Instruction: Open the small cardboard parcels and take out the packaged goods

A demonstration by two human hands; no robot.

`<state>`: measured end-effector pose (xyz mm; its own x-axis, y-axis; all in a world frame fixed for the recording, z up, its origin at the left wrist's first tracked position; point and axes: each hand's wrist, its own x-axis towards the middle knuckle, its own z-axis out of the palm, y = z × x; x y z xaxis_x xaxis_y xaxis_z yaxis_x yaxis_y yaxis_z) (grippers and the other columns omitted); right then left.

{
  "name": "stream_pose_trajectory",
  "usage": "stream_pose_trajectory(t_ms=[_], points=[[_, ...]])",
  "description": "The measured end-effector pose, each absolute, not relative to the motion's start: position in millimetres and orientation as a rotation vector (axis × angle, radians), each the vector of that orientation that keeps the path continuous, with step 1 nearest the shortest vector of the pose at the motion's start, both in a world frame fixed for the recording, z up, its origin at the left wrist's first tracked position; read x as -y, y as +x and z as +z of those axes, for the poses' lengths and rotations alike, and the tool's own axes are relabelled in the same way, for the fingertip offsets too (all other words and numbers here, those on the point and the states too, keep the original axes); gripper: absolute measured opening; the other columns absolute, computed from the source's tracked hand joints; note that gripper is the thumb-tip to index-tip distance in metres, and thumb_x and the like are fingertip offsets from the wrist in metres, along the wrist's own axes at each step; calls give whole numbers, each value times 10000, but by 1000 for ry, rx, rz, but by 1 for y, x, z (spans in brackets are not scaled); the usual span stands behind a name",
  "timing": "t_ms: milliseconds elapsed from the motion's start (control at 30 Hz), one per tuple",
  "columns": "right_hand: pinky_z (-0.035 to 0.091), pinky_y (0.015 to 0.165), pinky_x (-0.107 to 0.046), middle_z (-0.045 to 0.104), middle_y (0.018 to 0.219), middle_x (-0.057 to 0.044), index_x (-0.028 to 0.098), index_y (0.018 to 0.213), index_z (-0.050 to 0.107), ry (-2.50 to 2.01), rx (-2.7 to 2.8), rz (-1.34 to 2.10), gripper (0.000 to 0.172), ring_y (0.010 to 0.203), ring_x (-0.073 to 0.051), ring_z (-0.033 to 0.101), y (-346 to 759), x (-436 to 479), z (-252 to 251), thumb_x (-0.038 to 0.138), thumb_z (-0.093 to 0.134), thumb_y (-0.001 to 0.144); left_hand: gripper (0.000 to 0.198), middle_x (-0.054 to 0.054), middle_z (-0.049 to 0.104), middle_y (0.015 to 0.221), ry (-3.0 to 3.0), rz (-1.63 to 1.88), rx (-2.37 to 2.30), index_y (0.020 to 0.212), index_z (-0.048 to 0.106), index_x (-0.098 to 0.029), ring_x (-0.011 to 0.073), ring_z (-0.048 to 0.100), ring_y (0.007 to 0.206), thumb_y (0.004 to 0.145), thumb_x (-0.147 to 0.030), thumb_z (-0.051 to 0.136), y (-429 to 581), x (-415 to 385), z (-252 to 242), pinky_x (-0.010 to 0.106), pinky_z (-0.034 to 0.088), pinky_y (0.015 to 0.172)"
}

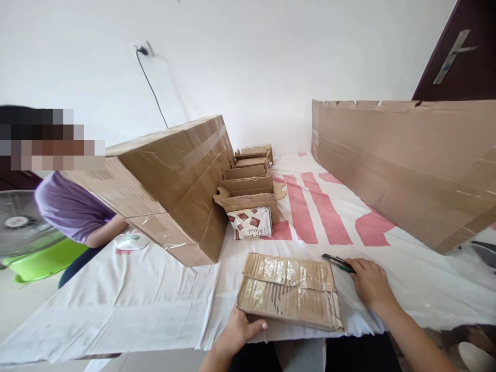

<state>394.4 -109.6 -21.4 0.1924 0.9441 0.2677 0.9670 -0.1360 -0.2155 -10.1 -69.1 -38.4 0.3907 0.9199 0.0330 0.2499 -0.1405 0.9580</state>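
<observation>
A small taped cardboard box (289,289) lies at the near edge of the cloth-covered table, its top worn and torn in the middle. My left hand (238,333) grips its near left corner, the thumb along the front side and the other fingers partly hidden by the box. To the right of the box, my right hand (370,281) is closed around a utility knife (337,262). The knife's front end points left, close to the box's far right corner.
A large carton wall (182,181) stands left, and a cardboard panel (399,165) right. Opened small boxes (251,199) line the carton, with a printed packet (251,225) before them. A person in a purple sleeve (73,206) sits beyond, near a fan (23,222).
</observation>
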Motion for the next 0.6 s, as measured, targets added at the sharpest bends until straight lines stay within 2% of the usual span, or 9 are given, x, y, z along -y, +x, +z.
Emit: stream_pose_trajectory(t_ms=[67,167,267,367,467,600], points=[[487,879,-465,708,1044,-128,171,1102,675,-2093,1794,-58,317,975,-304,655,396,108,-20,123,508,837,995,202,439,1493,1679,777,-1017,1445,407,-156,443,330,1406,635,-566,816,-12,69,-34,594,206,1180],[523,864,-394,669,1098,-126,166,1147,625,-2036,1765,-51,307,1007,-265,655,395,103,-4,157,492,871,1050,202,384,1530,1679,753,-942,1482,352,-157,447,296,1421,644,-613,791,-13,68,-30,603,172,1185],[545,831,-371,635,1113,-116,179,1222,564,-1851,1676,-196,313,1037,-259,639,386,100,33,243,485,926,1115,193,324,1562,1643,771,-877,1523,259,-172,440,234,1447,651,-640,774,-14,68,-29,601,130,1193],[554,781,-346,628,1083,-87,215,1238,559,-1620,1684,-363,316,978,-243,647,364,102,82,281,541,929,1128,174,242,1597,1573,844,-809,1527,232,-195,437,180,1464,649,-664,761,-16,67,-26,596,90,1197],[550,751,-306,621,1050,-75,214,1234,571,-1392,1906,-333,303,874,-196,650,331,108,121,252,565,934,1029,153,218,1608,1502,876,-734,1464,357,-215,436,160,1469,638,-679,759,-15,66,-20,596,102,1192],[507,659,-280,615,940,-61,205,1164,622,-1195,2212,-232,257,743,-159,598,289,115,145,141,488,954,907,155,251,1597,1548,850,-769,1299,564,-194,447,126,1476,579,-700,782,-11,68,-5,609,135,1178]])
